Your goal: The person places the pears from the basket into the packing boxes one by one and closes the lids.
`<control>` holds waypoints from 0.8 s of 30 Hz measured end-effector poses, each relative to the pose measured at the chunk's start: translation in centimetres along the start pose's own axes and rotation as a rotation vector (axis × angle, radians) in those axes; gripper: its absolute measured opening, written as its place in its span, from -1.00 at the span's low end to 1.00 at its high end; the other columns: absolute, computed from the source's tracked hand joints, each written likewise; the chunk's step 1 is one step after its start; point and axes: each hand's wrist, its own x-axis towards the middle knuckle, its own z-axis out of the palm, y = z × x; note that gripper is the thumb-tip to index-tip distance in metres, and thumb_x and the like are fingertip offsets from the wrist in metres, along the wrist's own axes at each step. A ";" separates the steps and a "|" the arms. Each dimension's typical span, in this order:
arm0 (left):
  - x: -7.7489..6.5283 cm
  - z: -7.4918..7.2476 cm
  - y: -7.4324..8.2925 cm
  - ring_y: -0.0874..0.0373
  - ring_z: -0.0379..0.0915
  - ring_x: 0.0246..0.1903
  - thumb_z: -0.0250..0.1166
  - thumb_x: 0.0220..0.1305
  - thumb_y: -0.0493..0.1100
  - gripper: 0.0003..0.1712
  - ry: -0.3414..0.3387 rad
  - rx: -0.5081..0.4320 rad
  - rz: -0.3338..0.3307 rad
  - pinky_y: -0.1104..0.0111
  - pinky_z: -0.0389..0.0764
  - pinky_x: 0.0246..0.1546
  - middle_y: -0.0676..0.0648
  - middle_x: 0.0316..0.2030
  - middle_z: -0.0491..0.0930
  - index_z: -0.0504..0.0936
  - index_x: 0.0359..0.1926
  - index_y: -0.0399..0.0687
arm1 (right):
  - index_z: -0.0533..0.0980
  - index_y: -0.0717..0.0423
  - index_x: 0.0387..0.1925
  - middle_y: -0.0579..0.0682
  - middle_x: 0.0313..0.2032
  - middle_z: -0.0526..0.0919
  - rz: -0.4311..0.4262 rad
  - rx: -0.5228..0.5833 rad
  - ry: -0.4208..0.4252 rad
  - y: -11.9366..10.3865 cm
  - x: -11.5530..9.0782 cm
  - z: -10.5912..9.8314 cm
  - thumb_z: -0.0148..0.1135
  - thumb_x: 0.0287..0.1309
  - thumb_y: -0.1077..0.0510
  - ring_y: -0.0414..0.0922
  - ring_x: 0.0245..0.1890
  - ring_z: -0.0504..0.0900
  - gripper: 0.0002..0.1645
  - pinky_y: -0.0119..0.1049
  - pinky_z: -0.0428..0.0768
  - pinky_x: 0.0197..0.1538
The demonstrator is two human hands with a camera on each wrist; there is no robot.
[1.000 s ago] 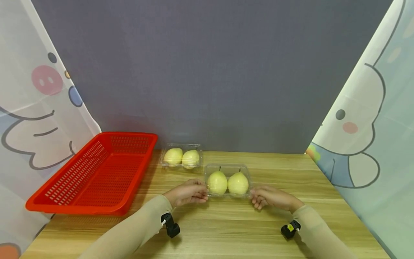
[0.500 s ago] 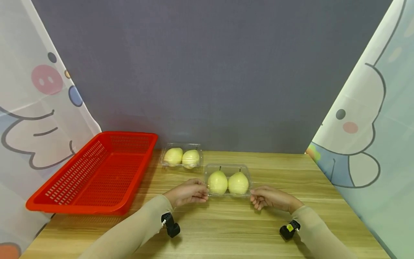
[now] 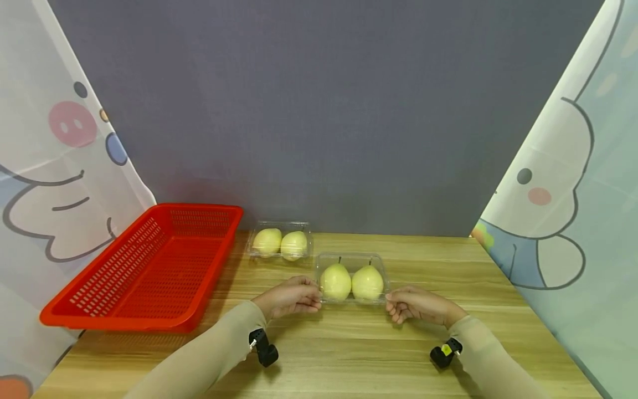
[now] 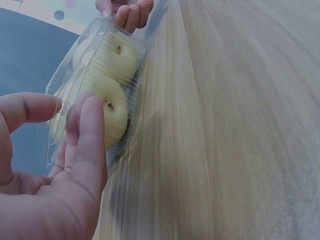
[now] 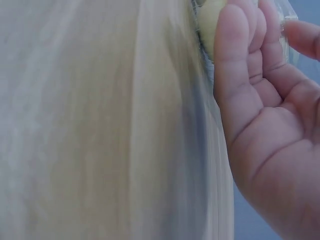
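Note:
Two yellow-green pears (image 3: 367, 283) lie side by side in a clear plastic clamshell box (image 3: 351, 257) on the wooden table. At the box's near left corner, my left hand (image 3: 291, 297) pinches the rim between thumb and fingers. My right hand (image 3: 421, 306) pinches the rim at the near right corner. Seen from the left wrist, the thumb (image 4: 42, 107) lies against the clear wall, and the other hand shows at the far end. In the right wrist view, my right fingers (image 5: 235, 55) hide most of the box, and only part of one pear (image 5: 209, 25) shows.
Behind and to the left stands a second clear box (image 3: 279, 226) with two more pears (image 3: 294, 245). A red perforated plastic basket (image 3: 191, 288) sits at the left of the table (image 3: 349, 354). A grey panel (image 3: 324, 122) rises along the back.

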 end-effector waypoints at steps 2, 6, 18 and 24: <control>0.0 0.0 0.0 0.09 0.58 -0.27 0.22 0.34 -0.29 -0.67 -0.003 -0.004 0.000 0.31 0.66 -0.11 -0.29 -0.14 0.55 0.36 0.03 -0.36 | 0.54 0.29 -0.19 0.03 -0.28 0.62 -0.006 0.011 -0.010 0.1 0.0 0.0 -0.13 0.56 0.14 -0.22 -0.33 0.62 -0.63 -0.35 0.66 -0.18; -0.1 0.0 0.0 0.09 0.58 -0.27 0.22 0.33 -0.29 -0.67 -0.007 -0.009 -0.004 0.32 0.67 -0.13 -0.27 -0.16 0.55 0.37 0.03 -0.36 | 0.54 0.30 -0.18 0.03 -0.26 0.62 -0.010 0.031 -0.026 0.1 0.1 -0.1 -0.14 0.56 0.15 -0.22 -0.32 0.63 -0.63 -0.35 0.67 -0.18; 0.0 -0.1 -0.2 0.11 0.58 -0.29 0.23 0.32 -0.29 -0.68 -0.003 -0.010 0.007 0.33 0.66 -0.14 -0.22 -0.20 0.55 0.37 0.01 -0.34 | 0.54 0.27 -0.20 0.02 -0.29 0.62 0.010 0.028 -0.028 0.0 0.0 0.0 -0.15 0.56 0.15 -0.21 -0.32 0.62 -0.63 -0.35 0.66 -0.18; 0.2 -0.1 -0.4 0.10 0.58 -0.29 0.24 0.31 -0.30 -0.68 0.000 -0.013 0.014 0.31 0.66 -0.13 -0.21 -0.21 0.56 0.37 0.00 -0.34 | 0.55 0.24 -0.21 0.01 -0.29 0.62 0.027 0.025 -0.027 0.0 0.0 0.0 -0.14 0.56 0.13 -0.21 -0.32 0.62 -0.63 -0.35 0.66 -0.18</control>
